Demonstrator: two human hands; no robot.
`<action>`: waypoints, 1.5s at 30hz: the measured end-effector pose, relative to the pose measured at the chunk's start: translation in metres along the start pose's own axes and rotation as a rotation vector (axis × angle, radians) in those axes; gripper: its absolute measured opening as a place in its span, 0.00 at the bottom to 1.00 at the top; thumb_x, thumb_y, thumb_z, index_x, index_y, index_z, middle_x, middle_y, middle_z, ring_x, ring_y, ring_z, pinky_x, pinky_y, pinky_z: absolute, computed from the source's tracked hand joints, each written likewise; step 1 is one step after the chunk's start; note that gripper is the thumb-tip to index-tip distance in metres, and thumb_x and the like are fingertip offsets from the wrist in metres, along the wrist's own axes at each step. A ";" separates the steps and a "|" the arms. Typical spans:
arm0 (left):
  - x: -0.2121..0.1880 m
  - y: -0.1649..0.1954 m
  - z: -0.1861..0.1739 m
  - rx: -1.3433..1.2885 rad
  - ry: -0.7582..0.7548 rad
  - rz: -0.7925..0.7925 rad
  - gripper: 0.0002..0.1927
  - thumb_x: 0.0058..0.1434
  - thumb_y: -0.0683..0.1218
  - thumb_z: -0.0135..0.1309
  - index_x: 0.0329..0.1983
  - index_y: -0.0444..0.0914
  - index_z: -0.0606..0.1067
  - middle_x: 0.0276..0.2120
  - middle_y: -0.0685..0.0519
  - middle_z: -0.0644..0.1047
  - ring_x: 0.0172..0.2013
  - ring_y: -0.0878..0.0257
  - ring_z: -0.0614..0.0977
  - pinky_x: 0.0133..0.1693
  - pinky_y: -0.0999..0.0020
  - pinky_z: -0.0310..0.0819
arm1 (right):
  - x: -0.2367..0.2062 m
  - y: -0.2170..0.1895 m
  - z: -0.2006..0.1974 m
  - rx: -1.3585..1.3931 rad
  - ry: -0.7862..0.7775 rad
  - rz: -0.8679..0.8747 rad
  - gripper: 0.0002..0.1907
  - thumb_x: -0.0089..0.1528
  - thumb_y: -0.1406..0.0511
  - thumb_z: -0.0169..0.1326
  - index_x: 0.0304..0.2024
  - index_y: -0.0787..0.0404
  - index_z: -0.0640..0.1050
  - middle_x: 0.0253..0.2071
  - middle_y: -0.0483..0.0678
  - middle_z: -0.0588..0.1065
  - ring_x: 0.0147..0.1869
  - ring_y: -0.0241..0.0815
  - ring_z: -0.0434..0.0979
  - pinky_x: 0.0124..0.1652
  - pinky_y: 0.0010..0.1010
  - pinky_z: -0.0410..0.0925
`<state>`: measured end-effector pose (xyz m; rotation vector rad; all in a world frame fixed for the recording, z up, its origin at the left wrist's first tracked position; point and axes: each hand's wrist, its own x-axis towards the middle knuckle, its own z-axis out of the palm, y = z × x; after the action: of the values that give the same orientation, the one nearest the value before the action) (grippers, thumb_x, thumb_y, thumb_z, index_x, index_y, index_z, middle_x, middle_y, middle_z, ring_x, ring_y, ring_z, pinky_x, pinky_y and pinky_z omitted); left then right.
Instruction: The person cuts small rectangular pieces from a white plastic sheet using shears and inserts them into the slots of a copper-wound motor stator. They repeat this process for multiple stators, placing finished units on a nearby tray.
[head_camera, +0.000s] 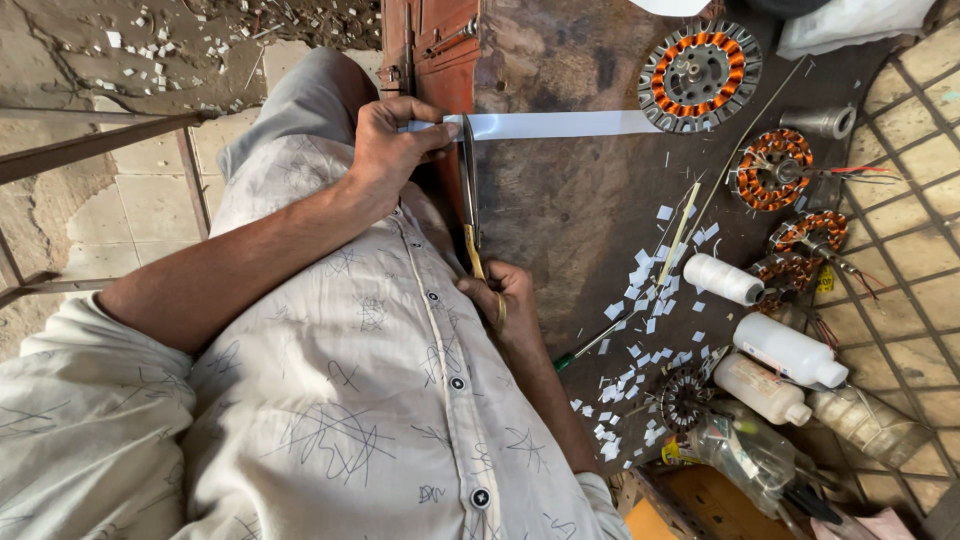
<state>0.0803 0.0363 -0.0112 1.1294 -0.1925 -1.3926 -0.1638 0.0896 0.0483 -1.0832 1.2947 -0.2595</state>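
While the left hand (385, 150) pinches the near end of the white strip (560, 124), fingers closed on it to keep it taut across the dark worktop (560, 210), the right hand (500, 295) is curled shut through the brass handles of the scissors (469, 190), blades straddling the strip just beside the pinch. Held stretched, it looks set for a square cut. Small white offcuts (645, 290) litter the worktop, near a screwdriver (590, 347), copper-wound coils (698, 75), a thread spool (722, 278) and bottles (788, 350).
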 end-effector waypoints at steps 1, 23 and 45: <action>0.000 0.000 0.000 -0.003 0.001 0.004 0.05 0.59 0.36 0.66 0.32 0.35 0.80 0.31 0.53 0.81 0.30 0.68 0.84 0.33 0.75 0.84 | 0.000 -0.002 0.001 -0.010 -0.006 -0.017 0.16 0.58 0.63 0.68 0.23 0.61 0.74 0.21 0.35 0.66 0.23 0.25 0.58 0.23 0.23 0.51; 0.003 0.003 0.010 -0.038 -0.073 -0.103 0.03 0.62 0.38 0.64 0.36 0.37 0.80 0.32 0.55 0.82 0.31 0.71 0.83 0.32 0.77 0.80 | 0.002 -0.012 -0.012 0.115 0.124 0.010 0.15 0.62 0.62 0.63 0.26 0.63 0.75 0.14 0.42 0.67 0.12 0.30 0.59 0.13 0.24 0.52; 0.007 -0.003 0.016 0.040 -0.028 0.094 0.03 0.60 0.37 0.65 0.36 0.35 0.82 0.29 0.52 0.83 0.27 0.71 0.82 0.30 0.77 0.79 | -0.030 -0.022 -0.012 0.197 0.075 0.076 0.19 0.63 0.56 0.63 0.26 0.63 0.76 0.15 0.41 0.65 0.13 0.28 0.58 0.14 0.22 0.50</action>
<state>0.0693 0.0228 -0.0093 1.1203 -0.2908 -1.3269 -0.1754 0.0932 0.0854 -0.8620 1.3439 -0.3656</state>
